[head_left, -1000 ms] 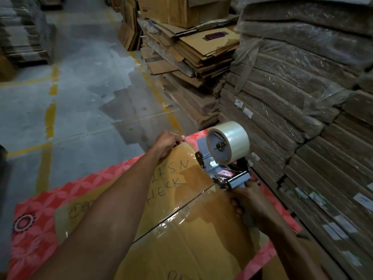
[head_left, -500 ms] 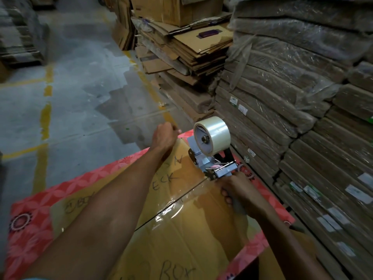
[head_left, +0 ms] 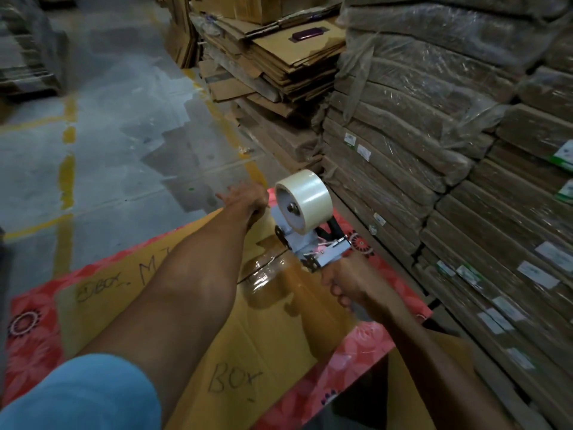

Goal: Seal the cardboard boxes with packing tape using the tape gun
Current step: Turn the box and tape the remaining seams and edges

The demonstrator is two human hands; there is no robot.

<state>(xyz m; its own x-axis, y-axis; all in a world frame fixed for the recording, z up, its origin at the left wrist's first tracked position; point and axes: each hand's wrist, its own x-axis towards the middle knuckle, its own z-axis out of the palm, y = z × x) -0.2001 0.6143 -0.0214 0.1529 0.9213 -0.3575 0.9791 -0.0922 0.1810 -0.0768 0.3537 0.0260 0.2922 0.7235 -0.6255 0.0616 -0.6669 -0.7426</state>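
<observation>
On the red floral mat (head_left: 34, 336), the cardboard box (head_left: 279, 352) lies with its seam upward. The tape gun (head_left: 313, 243) sits on the seam near the far edge. The right hand (head_left: 347, 283) grasps the gun handle. The left hand (head_left: 245, 198) rests at the far edge, fingers extended.

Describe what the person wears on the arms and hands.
The left hand and right hand are bare: no gloves, watch or band shows. A light blue short sleeve covers the upper left arm; the right arm is bare as far as the frame shows.
</observation>
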